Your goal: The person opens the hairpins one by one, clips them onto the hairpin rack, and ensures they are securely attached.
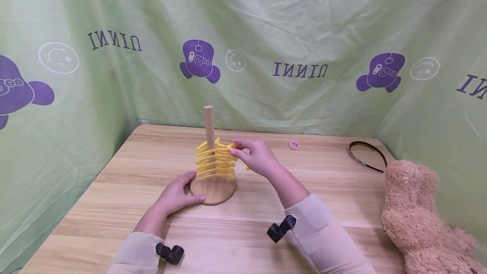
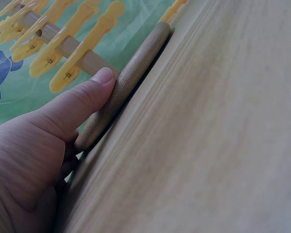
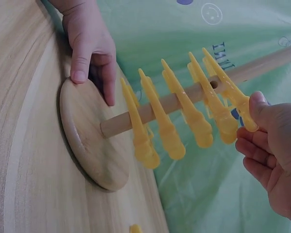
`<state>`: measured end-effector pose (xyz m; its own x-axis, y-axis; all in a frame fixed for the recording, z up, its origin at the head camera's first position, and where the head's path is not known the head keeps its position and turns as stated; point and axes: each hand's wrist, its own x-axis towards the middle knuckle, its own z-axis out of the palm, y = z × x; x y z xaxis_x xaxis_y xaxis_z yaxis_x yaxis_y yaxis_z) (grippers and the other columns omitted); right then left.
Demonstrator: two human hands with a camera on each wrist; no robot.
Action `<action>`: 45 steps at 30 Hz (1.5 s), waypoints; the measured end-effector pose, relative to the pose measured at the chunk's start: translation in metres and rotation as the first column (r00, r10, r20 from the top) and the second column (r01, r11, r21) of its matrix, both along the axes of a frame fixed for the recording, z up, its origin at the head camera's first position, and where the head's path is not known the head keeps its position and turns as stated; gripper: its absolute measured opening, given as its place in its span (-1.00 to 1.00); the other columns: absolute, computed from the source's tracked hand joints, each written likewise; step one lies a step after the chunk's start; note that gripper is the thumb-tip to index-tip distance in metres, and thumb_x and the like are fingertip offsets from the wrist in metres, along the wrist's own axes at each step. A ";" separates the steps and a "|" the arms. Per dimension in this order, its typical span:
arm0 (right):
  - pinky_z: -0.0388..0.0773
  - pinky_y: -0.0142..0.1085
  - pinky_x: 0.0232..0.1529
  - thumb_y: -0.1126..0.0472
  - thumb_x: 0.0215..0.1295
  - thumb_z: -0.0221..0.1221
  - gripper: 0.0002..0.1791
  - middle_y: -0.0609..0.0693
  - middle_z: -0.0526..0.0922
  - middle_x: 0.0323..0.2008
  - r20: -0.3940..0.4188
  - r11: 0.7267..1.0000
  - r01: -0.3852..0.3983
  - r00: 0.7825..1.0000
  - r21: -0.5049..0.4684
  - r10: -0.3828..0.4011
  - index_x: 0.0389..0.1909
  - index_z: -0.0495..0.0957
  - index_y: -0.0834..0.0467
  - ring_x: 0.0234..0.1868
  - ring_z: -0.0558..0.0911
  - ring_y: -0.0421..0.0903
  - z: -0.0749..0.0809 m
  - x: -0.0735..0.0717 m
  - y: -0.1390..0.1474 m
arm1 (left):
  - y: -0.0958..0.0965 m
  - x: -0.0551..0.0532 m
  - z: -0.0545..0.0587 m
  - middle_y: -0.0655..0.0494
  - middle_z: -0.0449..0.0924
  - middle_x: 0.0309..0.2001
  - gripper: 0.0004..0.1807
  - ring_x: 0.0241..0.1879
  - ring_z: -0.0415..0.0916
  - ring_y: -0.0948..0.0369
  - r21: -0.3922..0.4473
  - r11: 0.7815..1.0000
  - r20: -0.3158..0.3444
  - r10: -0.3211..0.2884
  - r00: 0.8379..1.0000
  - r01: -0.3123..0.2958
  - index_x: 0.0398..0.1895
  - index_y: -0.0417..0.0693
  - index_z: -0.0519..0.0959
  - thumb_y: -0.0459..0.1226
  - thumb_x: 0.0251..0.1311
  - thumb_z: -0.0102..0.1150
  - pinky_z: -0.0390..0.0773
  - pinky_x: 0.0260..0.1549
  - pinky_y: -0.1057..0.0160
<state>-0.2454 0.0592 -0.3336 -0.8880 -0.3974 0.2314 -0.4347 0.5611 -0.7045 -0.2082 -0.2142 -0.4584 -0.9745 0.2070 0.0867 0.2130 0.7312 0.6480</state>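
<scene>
A wooden stand (image 1: 209, 124) rises upright from a round base (image 1: 214, 191). Several yellow plastic clips (image 3: 157, 116) are clamped across its post, one above another; the left wrist view shows small metal springs in the lower ones. My left hand (image 1: 179, 195) grips the rim of the base, the thumb on its upper face; the other fingers are partly hidden. At the top of the row, my right hand (image 1: 256, 155) pinches the end of the uppermost clip (image 3: 233, 90) between thumb and forefinger. That clip lies across the post, beside a small hole in it.
Farther back on the table (image 1: 323, 198) lie a pink ring (image 1: 294, 145) and a black headband (image 1: 367, 155). A brown plush toy (image 1: 414, 215) occupies the right side. Another small yellow piece (image 1: 248, 168) shows behind my right wrist. Green printed cloth (image 1: 258, 96) hangs around the table.
</scene>
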 end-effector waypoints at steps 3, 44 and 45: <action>0.43 -0.42 -0.58 0.09 0.32 0.25 -0.56 0.10 0.74 -0.10 -0.020 1.000 -0.016 1.000 0.007 0.016 0.18 0.58 0.15 -0.67 0.29 -0.24 -0.001 0.001 0.002 | 0.000 0.000 0.000 -0.37 0.25 0.40 0.06 0.41 0.17 -0.27 0.000 1.000 -0.001 -0.001 1.000 0.001 0.41 -0.32 0.26 0.10 -0.07 0.47 0.18 0.39 -0.24; 0.18 0.13 0.45 0.01 0.23 0.32 -0.31 0.22 0.40 0.36 0.145 0.979 0.191 0.969 0.065 -0.198 0.35 0.39 0.15 0.42 0.31 0.23 -0.091 -0.015 0.104 | 0.001 0.001 0.000 -0.39 0.23 0.40 0.08 0.40 0.18 -0.29 -0.009 1.000 0.008 0.015 1.000 -0.015 0.42 -0.28 0.26 0.12 -0.09 0.48 0.20 0.37 -0.25; 0.18 0.13 0.46 0.01 0.22 0.32 -0.30 0.23 0.40 0.36 0.148 0.978 0.196 0.968 0.070 -0.204 0.35 0.39 0.15 0.42 0.31 0.23 -0.094 -0.016 0.105 | 0.001 0.001 0.000 -0.40 0.23 0.40 0.08 0.40 0.18 -0.29 -0.011 1.000 0.007 0.013 1.000 -0.013 0.41 -0.28 0.26 0.12 -0.09 0.48 0.20 0.36 -0.26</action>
<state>-0.2611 0.1647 -0.4272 -0.9738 -0.2166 0.0694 -0.1992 0.6650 -0.7198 -0.2074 -0.2129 -0.4587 -0.9777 0.1949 0.0781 0.1989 0.7408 0.6416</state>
